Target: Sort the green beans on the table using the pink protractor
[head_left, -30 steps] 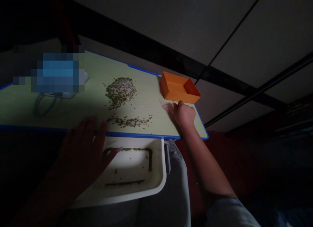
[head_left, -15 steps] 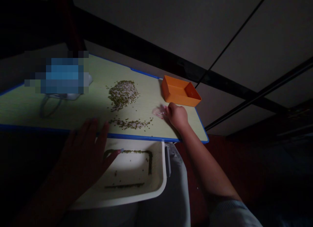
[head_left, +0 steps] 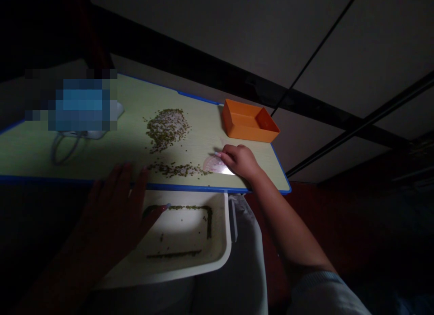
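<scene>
My right hand (head_left: 239, 161) pinches a thin, clear plastic sheet with a pale pink print (head_left: 213, 165), held low over the tabletop. Its left edge reaches the end of a loose strip of small green beans mixed with whitish grains (head_left: 178, 170). Behind that strip lies a larger mixed pile of green beans and whitish grains (head_left: 168, 127). My left hand (head_left: 117, 206), in shadow, is open with fingers spread over the table's front edge, thumb above a white plastic basin (head_left: 222, 256). Green beans lie along the basin's bottom edges, with a few scattered on its floor.
An orange open box (head_left: 252, 132) stands at the back right of the pale yellow, blue-edged table (head_left: 200, 120). At the left, a white device with a looped cable (head_left: 66, 150) is partly blurred out. Dark panels rise behind the table.
My right hand has turned the plastic sheet and brought it slightly left and nearer the strip of beans; more of it shows now, with a bright glare. My left hand has hardly moved.
</scene>
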`<state>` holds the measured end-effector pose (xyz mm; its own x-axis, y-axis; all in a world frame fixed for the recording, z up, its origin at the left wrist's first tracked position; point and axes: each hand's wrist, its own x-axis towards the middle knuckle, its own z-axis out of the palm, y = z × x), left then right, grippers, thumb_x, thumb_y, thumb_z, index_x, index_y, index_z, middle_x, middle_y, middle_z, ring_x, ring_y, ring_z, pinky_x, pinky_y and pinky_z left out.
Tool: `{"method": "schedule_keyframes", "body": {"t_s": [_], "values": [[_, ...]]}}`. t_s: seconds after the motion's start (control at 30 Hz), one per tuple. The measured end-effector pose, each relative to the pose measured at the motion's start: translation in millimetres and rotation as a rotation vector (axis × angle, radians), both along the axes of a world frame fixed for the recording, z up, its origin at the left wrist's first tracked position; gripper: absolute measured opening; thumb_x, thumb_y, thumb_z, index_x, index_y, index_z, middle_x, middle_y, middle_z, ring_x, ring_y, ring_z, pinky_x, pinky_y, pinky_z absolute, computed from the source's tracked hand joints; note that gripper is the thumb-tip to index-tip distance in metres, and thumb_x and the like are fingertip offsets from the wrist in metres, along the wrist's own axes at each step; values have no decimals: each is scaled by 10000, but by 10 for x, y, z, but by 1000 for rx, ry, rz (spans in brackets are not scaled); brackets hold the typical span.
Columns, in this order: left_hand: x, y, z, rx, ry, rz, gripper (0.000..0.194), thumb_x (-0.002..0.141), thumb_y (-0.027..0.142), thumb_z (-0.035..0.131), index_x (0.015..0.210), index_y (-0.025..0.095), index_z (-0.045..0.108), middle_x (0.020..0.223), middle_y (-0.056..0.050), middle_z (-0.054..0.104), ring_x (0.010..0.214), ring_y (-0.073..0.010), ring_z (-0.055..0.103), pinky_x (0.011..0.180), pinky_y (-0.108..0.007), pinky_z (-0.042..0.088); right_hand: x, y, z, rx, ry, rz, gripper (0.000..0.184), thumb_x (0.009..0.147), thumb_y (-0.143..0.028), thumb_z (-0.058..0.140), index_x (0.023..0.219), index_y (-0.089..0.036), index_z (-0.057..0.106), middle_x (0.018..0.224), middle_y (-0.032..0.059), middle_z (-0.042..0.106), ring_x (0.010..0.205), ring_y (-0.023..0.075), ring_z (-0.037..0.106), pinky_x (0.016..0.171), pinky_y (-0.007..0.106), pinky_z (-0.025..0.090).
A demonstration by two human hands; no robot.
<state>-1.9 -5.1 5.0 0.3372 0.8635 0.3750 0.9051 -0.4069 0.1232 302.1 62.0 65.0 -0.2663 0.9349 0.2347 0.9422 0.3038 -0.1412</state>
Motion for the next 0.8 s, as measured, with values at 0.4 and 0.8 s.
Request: {"method": "schedule_keyframes", "body": {"t_s": [0.4, 0.8], "values": [[61, -13, 109, -25, 61, 42, 812, 851, 569, 262, 1437, 12, 335, 1515, -338, 340, 1467, -453, 272, 1153, -641, 274, 22, -185, -36, -29, 340, 107, 314, 908, -370, 606, 665, -171, 598, 556, -26, 482, 550, 100, 406, 585, 256, 264], [59, -13, 75, -17, 71, 56, 795, 855, 565, 293, 1462, 53, 293, 1551, -318, 300, 1486, -435, 241, 1147, -652, 277, 282, -345, -149, -168, 819, 34, 383, 816, -499, 657, 642, -171, 559, 549, -50, 432, 522, 81, 341, 496, 227, 252]]}}
